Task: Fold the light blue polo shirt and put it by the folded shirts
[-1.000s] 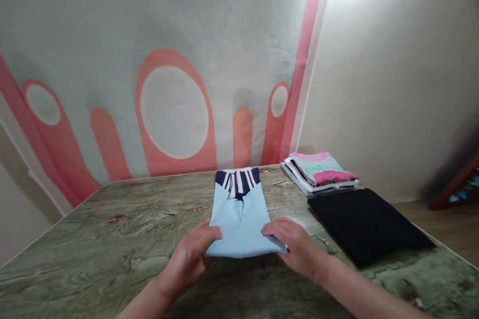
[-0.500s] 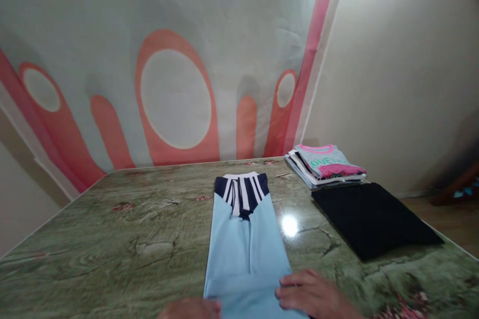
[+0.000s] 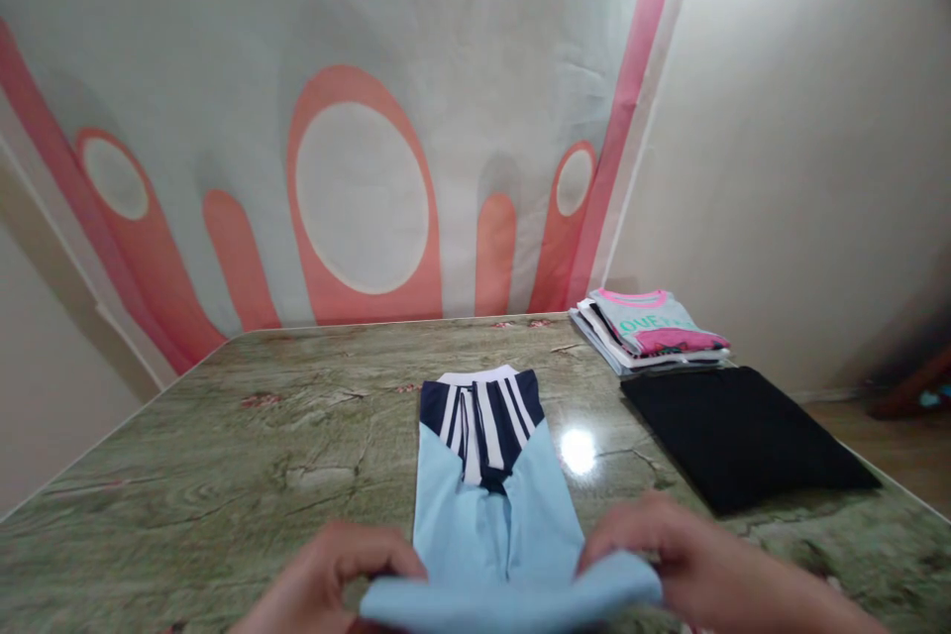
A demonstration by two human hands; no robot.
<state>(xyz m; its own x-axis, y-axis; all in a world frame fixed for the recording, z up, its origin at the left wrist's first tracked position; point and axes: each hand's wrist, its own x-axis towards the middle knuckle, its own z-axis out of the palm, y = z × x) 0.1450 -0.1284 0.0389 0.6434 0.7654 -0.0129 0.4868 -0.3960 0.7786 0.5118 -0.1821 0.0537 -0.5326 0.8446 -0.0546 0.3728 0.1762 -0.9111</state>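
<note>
A light blue shirt [image 3: 494, 515] with a navy and white striped collar lies lengthwise on the green marbled table [image 3: 223, 475], collar towards the wall. My left hand [image 3: 327, 580] pinches the near left corner of its hem. My right hand [image 3: 687, 565] pinches the near right corner. Both hands hold that near edge raised off the table, and it curls back over the shirt.
A folded black garment [image 3: 743, 441] lies at the right of the table. Behind it sits a stack of folded clothes [image 3: 650, 329] topped by a grey and pink shirt. A patterned cloth [image 3: 357, 119] hangs on the wall behind. The table's right edge is near the black garment.
The shirt was drawn towards me and lay longer on the table. Both hands have now closed on its near edge and lifted it off the surface.
</note>
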